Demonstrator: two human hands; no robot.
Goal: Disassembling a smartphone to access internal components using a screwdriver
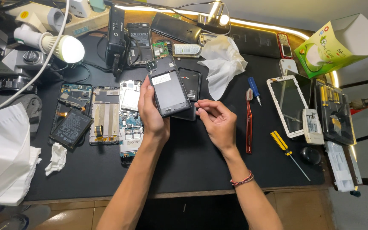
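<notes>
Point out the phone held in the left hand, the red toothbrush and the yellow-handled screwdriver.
phone (pixel 169 91), head view, middle of its open back.
red toothbrush (pixel 248 127), head view, middle of its handle.
yellow-handled screwdriver (pixel 279 141), head view, on the yellow and black handle.

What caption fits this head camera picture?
Left hand holds an opened phone; right hand touches its lower edge.
</notes>
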